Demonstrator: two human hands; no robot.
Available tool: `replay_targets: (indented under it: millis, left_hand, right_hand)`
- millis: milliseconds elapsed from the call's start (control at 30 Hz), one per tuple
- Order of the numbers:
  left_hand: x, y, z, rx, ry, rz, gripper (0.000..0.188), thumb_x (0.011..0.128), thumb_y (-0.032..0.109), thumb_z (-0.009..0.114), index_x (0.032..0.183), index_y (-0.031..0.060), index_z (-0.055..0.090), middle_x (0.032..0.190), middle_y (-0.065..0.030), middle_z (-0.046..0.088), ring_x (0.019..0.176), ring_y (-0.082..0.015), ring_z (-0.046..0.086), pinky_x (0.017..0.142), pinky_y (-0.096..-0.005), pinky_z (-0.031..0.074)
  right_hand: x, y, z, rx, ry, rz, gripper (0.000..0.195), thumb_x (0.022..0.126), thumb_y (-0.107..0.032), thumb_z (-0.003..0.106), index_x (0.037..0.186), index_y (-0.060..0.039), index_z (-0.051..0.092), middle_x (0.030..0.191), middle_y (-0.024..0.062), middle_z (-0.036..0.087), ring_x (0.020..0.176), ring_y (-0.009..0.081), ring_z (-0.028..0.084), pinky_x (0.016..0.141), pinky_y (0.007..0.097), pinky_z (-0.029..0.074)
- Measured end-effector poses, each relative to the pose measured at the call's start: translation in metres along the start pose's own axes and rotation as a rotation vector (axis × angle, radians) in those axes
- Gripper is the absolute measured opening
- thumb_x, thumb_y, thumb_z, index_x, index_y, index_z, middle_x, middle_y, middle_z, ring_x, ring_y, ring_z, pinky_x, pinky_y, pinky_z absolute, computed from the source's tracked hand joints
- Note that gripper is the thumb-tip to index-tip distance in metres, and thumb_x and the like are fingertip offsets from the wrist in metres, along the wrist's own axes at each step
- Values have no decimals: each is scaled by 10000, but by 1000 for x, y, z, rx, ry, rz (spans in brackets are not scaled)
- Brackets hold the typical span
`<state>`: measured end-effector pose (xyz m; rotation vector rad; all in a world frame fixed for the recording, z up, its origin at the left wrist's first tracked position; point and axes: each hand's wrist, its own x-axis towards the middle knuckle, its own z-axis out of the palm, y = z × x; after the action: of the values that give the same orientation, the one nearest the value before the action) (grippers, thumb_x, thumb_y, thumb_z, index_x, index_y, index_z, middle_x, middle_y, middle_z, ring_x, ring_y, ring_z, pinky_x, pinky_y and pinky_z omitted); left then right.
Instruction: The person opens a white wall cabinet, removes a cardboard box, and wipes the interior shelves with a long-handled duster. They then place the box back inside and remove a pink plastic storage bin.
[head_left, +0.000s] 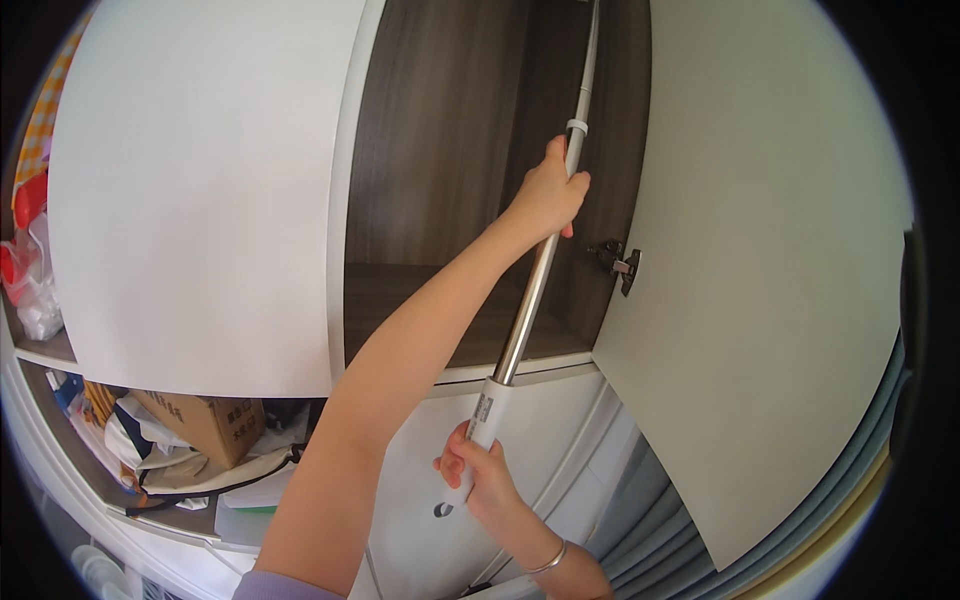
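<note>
A telescopic metal pole (532, 304) slants upward in front of an opened cabinet (435, 150) with dark wood-grain walls. My left hand (553, 187) is wrapped around its shaft, just below the white collar (577, 126) where a thinner section begins. Lower down, my right hand (480, 469) grips the white handle (489, 412), which bears a printed label. A bracelet circles my right wrist. The thin section of the pole runs out of view at the top edge, so its far end is hidden.
The cabinet door (757, 262) stands swung out on a metal hinge (624, 266) at right. A white panel (202, 187) covers the left side. Below it, a cardboard box (206, 424) and bags fill a shelf. Grey-blue curtains (660, 525) hang at lower right.
</note>
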<state>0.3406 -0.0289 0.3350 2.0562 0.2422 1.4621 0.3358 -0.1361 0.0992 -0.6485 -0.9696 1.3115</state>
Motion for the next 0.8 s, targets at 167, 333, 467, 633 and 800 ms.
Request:
replay_targets:
  millis: [167,333,467,633,800]
  left_hand:
    - [14,-7,-3,-24,-7,-5,622,767,160,439,1261,-15,103,514,-44,426,324,-125,417,342,-257,372]
    - [34,-19,-16,136,87,-44,550,766,174,446,1225,-4,201,672,-159,543,384,-192,510,423,-312,449]
    - [43,-29,-23,146,74,-73,514,773,176,443,1206,-2,230,640,-125,509,368,-177,483,394,-317,431]
    - [64,-57,-49,243,123,-131,478,776,167,448,1172,-23,259,605,-101,492,360,-161,472,359,-294,408]
    - [84,-59,-61,206,67,-100,476,779,161,454,1162,-45,260,603,-91,490,364,-159,473,358,-285,404]
  right_hand:
    - [6,-10,2,36,-42,27,121,767,-132,507,729,-101,396,502,-1,374,395,115,374,632,297,387]
    - [23,-13,8,86,-92,63,130,765,-136,519,739,-95,399,510,0,379,393,113,367,611,293,386]
    - [41,-13,10,107,-127,77,161,764,-161,541,713,-95,404,506,-1,383,390,110,351,585,265,380]
    - [57,-26,24,188,-173,133,196,768,-189,550,676,-106,398,488,-7,380,388,99,335,554,231,370]
    - [68,-33,32,222,-181,157,204,761,-215,574,710,-106,409,488,-13,386,389,93,335,524,225,359]
